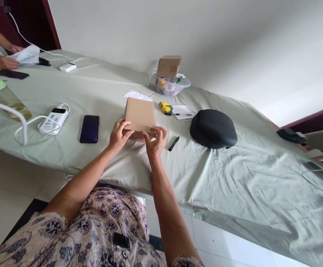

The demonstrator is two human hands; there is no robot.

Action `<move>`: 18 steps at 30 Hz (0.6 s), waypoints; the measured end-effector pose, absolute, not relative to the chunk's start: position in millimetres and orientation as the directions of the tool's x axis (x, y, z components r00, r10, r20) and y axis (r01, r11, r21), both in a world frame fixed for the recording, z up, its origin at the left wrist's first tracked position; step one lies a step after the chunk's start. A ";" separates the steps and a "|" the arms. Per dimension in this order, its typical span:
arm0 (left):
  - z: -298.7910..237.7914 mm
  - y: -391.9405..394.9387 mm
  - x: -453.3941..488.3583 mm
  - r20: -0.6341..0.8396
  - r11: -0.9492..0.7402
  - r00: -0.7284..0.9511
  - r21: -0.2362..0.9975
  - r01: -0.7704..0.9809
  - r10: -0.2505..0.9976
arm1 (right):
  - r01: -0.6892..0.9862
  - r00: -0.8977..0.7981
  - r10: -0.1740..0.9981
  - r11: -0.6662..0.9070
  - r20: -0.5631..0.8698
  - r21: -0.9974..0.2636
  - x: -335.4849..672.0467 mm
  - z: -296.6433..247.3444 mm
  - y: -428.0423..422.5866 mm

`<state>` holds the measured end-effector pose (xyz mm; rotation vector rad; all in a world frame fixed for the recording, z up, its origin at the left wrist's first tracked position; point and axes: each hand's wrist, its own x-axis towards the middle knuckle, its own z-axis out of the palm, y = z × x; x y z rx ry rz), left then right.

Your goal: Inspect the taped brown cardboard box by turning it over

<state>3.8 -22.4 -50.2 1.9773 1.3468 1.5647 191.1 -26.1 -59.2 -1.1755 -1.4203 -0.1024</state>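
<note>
A small brown cardboard box (140,114) sits on the cloth-covered table right in front of me. My left hand (119,134) grips its near left corner, fingers on the top edge and thumb at the front. At the near right corner, my right hand (156,141) holds the box the same way, thumb against the front side. The box's top looks closed; its front is partly hidden by my fingers. White paper (138,95) sticks out behind the box. A black pen (174,143) lies to the right of my right hand.
Left of the box are a phone (89,128), a white power strip (54,121) and a green-lidded bottle (8,98). Behind stand a yellow tape measure (165,107) and a plastic basket (172,87). A black case (213,128) is at right. Another person's hands (7,62) hold paper.
</note>
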 end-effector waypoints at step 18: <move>-42.7 -16.5 -4.2 0.500 -0.471 -0.221 0.865 0.173 0.837 | 0.355 0.295 0.746 0.495 0.597 -0.793 205.8 -53.1 -26.4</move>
